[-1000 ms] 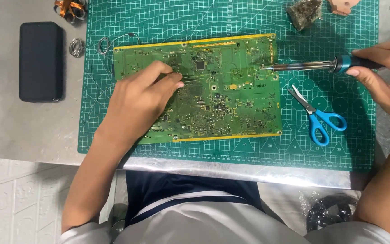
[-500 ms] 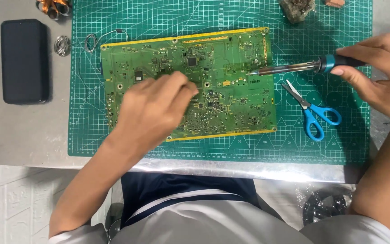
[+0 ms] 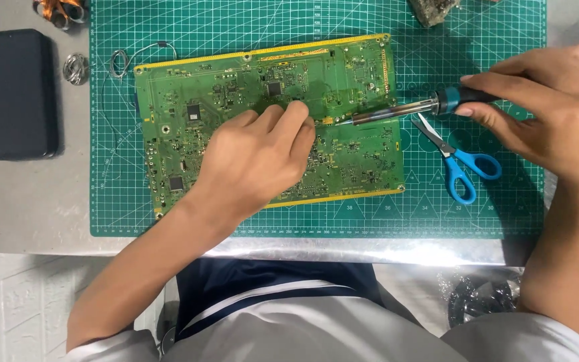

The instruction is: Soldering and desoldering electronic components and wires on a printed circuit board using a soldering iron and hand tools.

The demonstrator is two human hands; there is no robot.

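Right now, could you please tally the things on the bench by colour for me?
Green: 2, cutting mat and circuit board.
Blue: 1, scissors.
Black: 1, flat case.
Silver: 1, wire coil.
Black and metal: 1, soldering iron, in the right hand.
Total: 6

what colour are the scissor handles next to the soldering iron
Blue. The scissors lie on the green cutting mat, just below the soldering iron, seen clearly in the head view.

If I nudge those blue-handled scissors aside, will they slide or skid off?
The scissors lie flat and open on the cutting mat, so they would probably slide, not roll. Being open, they may pivot. They look light and stiff.
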